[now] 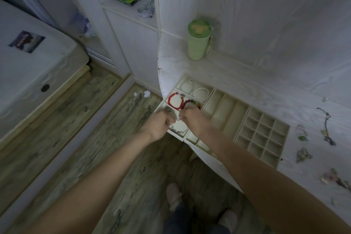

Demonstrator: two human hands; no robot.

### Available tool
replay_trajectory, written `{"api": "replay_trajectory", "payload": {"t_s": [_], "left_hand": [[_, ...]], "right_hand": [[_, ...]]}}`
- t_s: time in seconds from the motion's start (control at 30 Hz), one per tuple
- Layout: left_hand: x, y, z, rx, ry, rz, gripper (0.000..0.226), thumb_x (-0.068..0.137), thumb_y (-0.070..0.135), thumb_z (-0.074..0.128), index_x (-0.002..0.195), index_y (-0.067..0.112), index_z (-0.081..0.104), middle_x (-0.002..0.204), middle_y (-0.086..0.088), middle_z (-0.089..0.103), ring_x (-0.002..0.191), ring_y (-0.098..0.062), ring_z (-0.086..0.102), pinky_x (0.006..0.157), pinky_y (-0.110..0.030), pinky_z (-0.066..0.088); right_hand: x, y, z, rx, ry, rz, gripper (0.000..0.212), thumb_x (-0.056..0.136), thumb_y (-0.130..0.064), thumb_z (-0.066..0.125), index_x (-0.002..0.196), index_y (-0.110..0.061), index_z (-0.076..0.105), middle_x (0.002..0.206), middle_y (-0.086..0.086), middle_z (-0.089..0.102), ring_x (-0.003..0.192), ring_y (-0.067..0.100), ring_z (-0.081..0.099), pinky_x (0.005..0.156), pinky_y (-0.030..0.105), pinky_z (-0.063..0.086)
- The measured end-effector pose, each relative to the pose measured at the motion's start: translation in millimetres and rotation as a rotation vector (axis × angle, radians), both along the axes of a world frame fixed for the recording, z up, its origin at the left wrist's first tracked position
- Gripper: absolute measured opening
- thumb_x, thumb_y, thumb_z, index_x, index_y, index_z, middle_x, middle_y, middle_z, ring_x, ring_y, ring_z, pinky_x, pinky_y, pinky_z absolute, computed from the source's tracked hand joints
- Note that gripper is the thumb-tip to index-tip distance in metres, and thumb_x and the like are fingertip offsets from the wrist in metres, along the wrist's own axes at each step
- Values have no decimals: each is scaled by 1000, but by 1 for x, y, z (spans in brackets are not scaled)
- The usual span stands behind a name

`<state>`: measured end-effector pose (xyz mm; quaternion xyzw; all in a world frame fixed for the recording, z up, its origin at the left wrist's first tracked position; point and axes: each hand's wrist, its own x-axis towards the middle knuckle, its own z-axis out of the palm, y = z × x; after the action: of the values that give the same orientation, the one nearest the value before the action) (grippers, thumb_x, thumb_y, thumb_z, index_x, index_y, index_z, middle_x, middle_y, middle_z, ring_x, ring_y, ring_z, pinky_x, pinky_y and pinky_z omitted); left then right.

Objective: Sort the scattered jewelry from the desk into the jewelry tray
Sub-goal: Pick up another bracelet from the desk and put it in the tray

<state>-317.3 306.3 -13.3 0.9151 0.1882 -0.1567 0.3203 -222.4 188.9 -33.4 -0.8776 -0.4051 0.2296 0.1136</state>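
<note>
Jewelry tray [241, 118] sits at the worktop [256, 81] edge. Both hands meet over the tray's near-left compartment. Left hand [158, 126] and right hand [190, 118] are curled, each pinching an end of a thin silver bracelet [180, 130] that sags into that compartment. Behind the hands in the tray: red bead bracelet [175, 101], then white bead bracelet [201, 93]. Green cup [198, 41] stands well behind the tray. Scattered jewelry [326, 129] lies right of the tray; individual pieces blurred.
</note>
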Motion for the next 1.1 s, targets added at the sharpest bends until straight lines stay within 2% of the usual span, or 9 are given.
{"api": "replay_trajectory", "payload": {"t_s": [0.13, 0.27, 0.4, 0.53, 0.7, 0.87, 1.1], "left_hand": [[-2, -7, -11, 222, 29, -297, 49, 89, -2, 45, 131, 21, 54, 139, 0, 47, 133, -18, 33, 110, -27, 23], [-4, -6, -8, 390, 82, -485, 55, 89, 4, 46, 138, 30, 45, 148, 11, 35, 139, -17, 19, 113, -31, 12], [-8, -5, -7, 459, 121, -528, 59, 89, 9, 48, 139, 38, 38, 153, 10, 26, 142, -20, 12, 117, -35, 4], [-7, -7, -4, 480, 106, -530, 57, 88, 12, 48, 138, 39, 40, 149, 9, 32, 134, -19, 20, 111, -32, 13], [-5, -8, -1, 447, 99, -515, 56, 87, 12, 48, 136, 40, 43, 146, 11, 35, 134, -18, 21, 108, -31, 15], [-6, -8, -1, 427, 89, -507, 57, 87, 11, 49, 135, 40, 44, 147, 12, 34, 134, -17, 21, 111, -33, 12], [-6, -3, 3, 454, 100, -539, 56, 87, 12, 48, 135, 42, 44, 148, 15, 31, 132, -15, 20, 101, -30, 16]], "right_hand": [[5, -12, 4, 5, -75, 6, 36, 92, 0, 49, 123, -15, 60, 130, 6, 52, 114, 22, 54, 94, 30, 45], [6, -26, 6, 53, -136, -27, 39, 91, 0, 49, 123, -18, 61, 135, 3, 48, 131, 19, 37, 107, 32, 37], [-1, -38, 12, 17, -162, 80, 44, 90, -1, 51, 129, -21, 57, 135, 4, 40, 131, 21, 29, 107, 33, 34], [-11, -38, 12, -56, -152, 181, 44, 90, -8, 54, 134, -15, 52, 137, 6, 31, 131, 23, 25, 105, 34, 33], [-9, -36, 12, -116, -317, 215, 30, 88, -15, 61, 117, -17, 65, 134, 8, 34, 132, 26, 21, 106, 37, 32], [-10, -35, 13, -137, -341, 238, 35, 89, -10, 57, 123, -14, 60, 135, 11, 32, 132, 28, 22, 106, 40, 31], [-8, -26, 15, -143, -336, 280, 36, 93, -12, 48, 128, -15, 57, 145, 12, 23, 139, 30, 13, 109, 41, 22]]}}
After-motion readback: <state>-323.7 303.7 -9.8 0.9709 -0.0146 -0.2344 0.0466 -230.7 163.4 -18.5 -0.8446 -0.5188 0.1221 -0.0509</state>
